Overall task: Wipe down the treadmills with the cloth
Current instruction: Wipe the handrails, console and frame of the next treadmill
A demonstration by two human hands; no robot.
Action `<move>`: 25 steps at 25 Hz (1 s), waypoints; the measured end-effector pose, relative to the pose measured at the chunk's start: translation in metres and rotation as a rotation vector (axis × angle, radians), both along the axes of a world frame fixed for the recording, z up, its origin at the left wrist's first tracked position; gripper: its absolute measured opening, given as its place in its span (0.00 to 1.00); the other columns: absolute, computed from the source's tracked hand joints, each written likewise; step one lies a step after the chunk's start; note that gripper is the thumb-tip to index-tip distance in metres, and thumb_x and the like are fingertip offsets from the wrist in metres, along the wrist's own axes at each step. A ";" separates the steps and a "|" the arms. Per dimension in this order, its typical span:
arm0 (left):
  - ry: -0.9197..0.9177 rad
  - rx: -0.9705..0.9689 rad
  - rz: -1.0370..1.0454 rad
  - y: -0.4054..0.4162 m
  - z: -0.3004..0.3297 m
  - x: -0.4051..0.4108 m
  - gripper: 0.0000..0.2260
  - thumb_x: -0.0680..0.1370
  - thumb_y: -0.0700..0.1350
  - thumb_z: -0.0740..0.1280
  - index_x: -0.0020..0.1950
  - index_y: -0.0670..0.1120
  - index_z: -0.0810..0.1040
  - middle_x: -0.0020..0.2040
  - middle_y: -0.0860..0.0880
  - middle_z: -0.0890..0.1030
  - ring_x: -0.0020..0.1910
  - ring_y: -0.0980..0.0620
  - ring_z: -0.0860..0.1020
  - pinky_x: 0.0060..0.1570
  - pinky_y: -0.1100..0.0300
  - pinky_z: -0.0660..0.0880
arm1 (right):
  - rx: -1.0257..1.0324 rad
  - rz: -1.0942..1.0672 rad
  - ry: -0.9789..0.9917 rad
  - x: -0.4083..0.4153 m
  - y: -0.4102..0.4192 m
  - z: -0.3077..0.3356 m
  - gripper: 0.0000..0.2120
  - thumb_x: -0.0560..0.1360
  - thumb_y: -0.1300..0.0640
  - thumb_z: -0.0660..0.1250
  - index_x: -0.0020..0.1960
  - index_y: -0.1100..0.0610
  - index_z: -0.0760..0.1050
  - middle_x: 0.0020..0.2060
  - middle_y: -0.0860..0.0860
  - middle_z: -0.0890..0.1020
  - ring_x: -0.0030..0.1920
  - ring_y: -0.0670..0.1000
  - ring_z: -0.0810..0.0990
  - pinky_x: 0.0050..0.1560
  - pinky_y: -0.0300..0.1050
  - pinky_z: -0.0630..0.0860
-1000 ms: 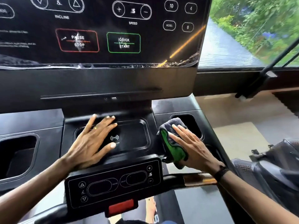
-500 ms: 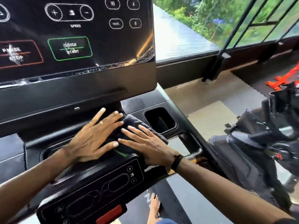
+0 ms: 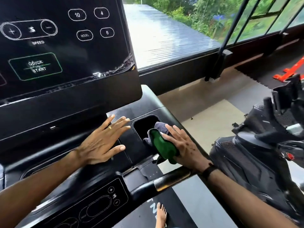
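Observation:
The black treadmill console fills the left and centre, with its touch screen above. My right hand presses a grey and green cloth flat against the right rim of the cup holder recess, fingers straight. The cloth bunches partly into the recess. My left hand rests flat with spread fingers on the console tray, left of the recess, and holds nothing.
A lower control panel and a metal handlebar lie below my hands. Another dark exercise machine stands close on the right. A window wall runs behind, an orange frame sits on the floor, and a bare foot stands on the belt.
My right hand has slid the cloth to the right, from the centre tray next to my left hand over to the cup holder's edge. The view has swung right.

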State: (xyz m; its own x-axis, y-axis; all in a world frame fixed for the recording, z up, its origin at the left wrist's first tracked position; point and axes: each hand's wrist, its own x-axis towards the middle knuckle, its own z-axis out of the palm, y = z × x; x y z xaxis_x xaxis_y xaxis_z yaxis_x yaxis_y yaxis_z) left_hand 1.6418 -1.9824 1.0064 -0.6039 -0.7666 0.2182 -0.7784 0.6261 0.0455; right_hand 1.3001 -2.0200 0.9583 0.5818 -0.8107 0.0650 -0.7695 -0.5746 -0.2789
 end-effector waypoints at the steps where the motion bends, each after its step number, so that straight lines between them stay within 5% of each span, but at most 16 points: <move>1: -0.003 0.008 0.001 -0.002 0.000 -0.001 0.30 0.83 0.59 0.52 0.76 0.39 0.65 0.79 0.43 0.60 0.80 0.48 0.54 0.78 0.42 0.47 | 0.000 0.007 -0.032 -0.006 0.000 0.003 0.40 0.63 0.54 0.66 0.75 0.44 0.65 0.79 0.50 0.59 0.78 0.57 0.60 0.75 0.59 0.63; 4: 0.003 0.024 0.021 -0.008 0.000 -0.004 0.29 0.82 0.58 0.53 0.76 0.39 0.65 0.79 0.43 0.61 0.80 0.48 0.54 0.78 0.42 0.47 | -0.023 -0.096 -0.094 -0.025 -0.005 0.024 0.33 0.66 0.57 0.68 0.71 0.44 0.73 0.75 0.49 0.68 0.71 0.53 0.71 0.64 0.53 0.76; 8: 0.114 0.064 0.078 -0.016 -0.004 -0.013 0.29 0.82 0.57 0.54 0.76 0.40 0.64 0.79 0.44 0.61 0.80 0.49 0.54 0.78 0.42 0.46 | 0.160 -0.317 0.245 -0.023 -0.014 0.050 0.26 0.73 0.43 0.63 0.68 0.51 0.69 0.67 0.54 0.70 0.69 0.58 0.69 0.64 0.51 0.70; 10: 0.158 0.081 0.098 -0.020 -0.006 -0.020 0.28 0.82 0.57 0.55 0.76 0.41 0.64 0.79 0.45 0.61 0.80 0.49 0.54 0.78 0.43 0.45 | 0.435 -0.297 0.208 -0.017 -0.021 0.050 0.47 0.68 0.21 0.51 0.75 0.53 0.61 0.75 0.59 0.59 0.77 0.60 0.55 0.75 0.55 0.59; 12: 0.186 0.095 0.116 -0.024 -0.010 -0.028 0.28 0.82 0.56 0.55 0.76 0.40 0.64 0.79 0.45 0.60 0.80 0.49 0.55 0.79 0.43 0.45 | 0.576 -0.322 0.028 -0.007 -0.025 0.037 0.60 0.59 0.14 0.35 0.81 0.50 0.46 0.80 0.58 0.41 0.80 0.58 0.39 0.79 0.58 0.43; 14: 0.183 0.114 0.132 -0.026 -0.016 -0.033 0.28 0.82 0.57 0.55 0.77 0.40 0.63 0.80 0.46 0.59 0.80 0.49 0.54 0.78 0.42 0.45 | 0.488 -0.421 -0.034 0.005 -0.031 0.023 0.52 0.66 0.19 0.36 0.81 0.49 0.45 0.80 0.57 0.41 0.80 0.57 0.41 0.78 0.58 0.44; 16: 0.156 0.154 0.150 -0.028 -0.022 -0.035 0.30 0.82 0.59 0.54 0.78 0.41 0.60 0.81 0.47 0.56 0.81 0.49 0.52 0.78 0.42 0.47 | 0.383 -0.559 -0.043 0.015 -0.053 0.009 0.41 0.76 0.27 0.47 0.79 0.51 0.56 0.78 0.59 0.57 0.77 0.60 0.56 0.75 0.58 0.55; 19: 0.118 0.206 0.176 -0.035 -0.024 -0.034 0.34 0.81 0.64 0.52 0.80 0.43 0.56 0.82 0.48 0.52 0.81 0.49 0.49 0.78 0.41 0.47 | 0.663 -0.715 -0.246 0.020 -0.133 -0.006 0.36 0.76 0.29 0.55 0.69 0.55 0.72 0.65 0.61 0.76 0.66 0.62 0.74 0.65 0.53 0.68; 22: 0.109 0.242 0.202 -0.038 -0.021 -0.033 0.34 0.81 0.63 0.53 0.80 0.43 0.55 0.82 0.48 0.50 0.81 0.48 0.48 0.78 0.41 0.46 | 0.814 -0.692 -0.347 0.042 -0.203 -0.006 0.34 0.78 0.32 0.56 0.69 0.58 0.74 0.67 0.62 0.76 0.66 0.60 0.74 0.65 0.50 0.67; 25: 0.084 0.253 0.219 -0.037 -0.020 -0.034 0.34 0.81 0.62 0.54 0.80 0.42 0.54 0.82 0.47 0.50 0.81 0.47 0.49 0.78 0.41 0.45 | 0.543 -0.448 -0.170 0.076 -0.204 0.001 0.34 0.78 0.33 0.55 0.77 0.51 0.63 0.75 0.61 0.66 0.73 0.61 0.66 0.72 0.55 0.62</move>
